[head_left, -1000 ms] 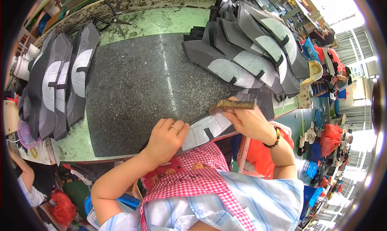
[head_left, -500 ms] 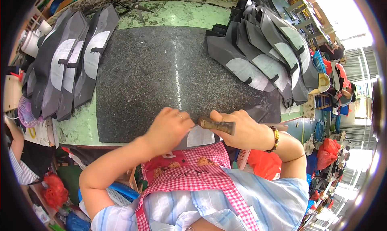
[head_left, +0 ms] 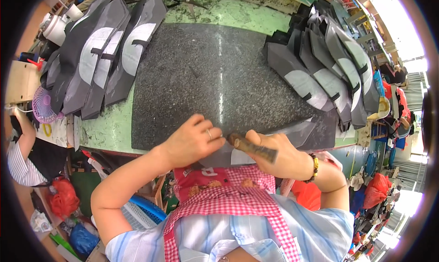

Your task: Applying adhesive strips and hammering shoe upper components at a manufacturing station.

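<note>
Moved: right hand point(head_left: 286, 156) has come leftward along the panel point(head_left: 242, 158) since a second ago, closing on the left hand point(head_left: 194, 142); less of the white patch shows now.
View: also shifted; mat and stacks sit further right in frame.
Meaning: attention seems to be on the short stretch of panel edge between the two hands, rather than its right part.
Right hand: wrapped round a wooden-handled tool point(head_left: 254, 149), its head end toward the left fingers.
Left hand: fingers curled, tips at the panel's upper edge, just beside the tool; whether they pinch it, cannot tell.
Panel: dark grey, at the near edge of the black mat point(head_left: 178, 84), partly hidden by both hands.
Stacks: similar panels piled left point(head_left: 109, 56) and right point(head_left: 327, 65), white patches and black tabs showing.
Far side: scissors point(head_left: 194, 3) on the green table point(head_left: 238, 16), well apart from both hands.
</note>
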### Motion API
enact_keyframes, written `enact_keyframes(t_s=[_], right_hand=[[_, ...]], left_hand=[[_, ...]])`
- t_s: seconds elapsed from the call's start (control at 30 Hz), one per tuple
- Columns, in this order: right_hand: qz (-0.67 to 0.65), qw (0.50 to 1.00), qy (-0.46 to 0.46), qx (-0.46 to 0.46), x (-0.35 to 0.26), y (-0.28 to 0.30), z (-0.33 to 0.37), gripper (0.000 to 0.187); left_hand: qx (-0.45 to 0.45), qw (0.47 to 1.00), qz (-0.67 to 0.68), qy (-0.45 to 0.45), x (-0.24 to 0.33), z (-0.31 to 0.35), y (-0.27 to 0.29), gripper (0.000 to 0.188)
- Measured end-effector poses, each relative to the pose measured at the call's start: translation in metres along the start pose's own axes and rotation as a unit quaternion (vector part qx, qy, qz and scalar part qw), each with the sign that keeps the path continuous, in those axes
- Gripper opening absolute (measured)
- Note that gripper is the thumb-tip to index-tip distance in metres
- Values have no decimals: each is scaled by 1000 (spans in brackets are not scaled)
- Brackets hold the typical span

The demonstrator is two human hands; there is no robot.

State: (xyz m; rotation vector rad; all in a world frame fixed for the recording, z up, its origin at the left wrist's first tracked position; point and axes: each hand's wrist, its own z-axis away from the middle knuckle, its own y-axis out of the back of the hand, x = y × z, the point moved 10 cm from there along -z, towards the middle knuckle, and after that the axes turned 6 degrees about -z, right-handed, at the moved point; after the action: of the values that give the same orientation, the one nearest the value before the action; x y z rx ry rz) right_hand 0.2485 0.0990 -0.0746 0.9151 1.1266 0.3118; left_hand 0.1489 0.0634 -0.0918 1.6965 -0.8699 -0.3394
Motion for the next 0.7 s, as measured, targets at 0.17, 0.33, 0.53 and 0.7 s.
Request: enact_keyframes(t_s=[0.17,0.33,0.53,0.7], right_hand=[[46,997,45,-53,-9,0,-17,26],[28,999,13,-13,-9,-3,-22,22],[-11,999,-13,48,-13,-6,-21,24],[21,999,41,17,-26,0,-28,25]], left_hand=[[-15,999,28,7,-16,18,2,23],[1,1000,2,30,-16,24,6,24],[73,993,-11,90,-12,31,16,24],[138,975,20,175,-17,51,20,30]])
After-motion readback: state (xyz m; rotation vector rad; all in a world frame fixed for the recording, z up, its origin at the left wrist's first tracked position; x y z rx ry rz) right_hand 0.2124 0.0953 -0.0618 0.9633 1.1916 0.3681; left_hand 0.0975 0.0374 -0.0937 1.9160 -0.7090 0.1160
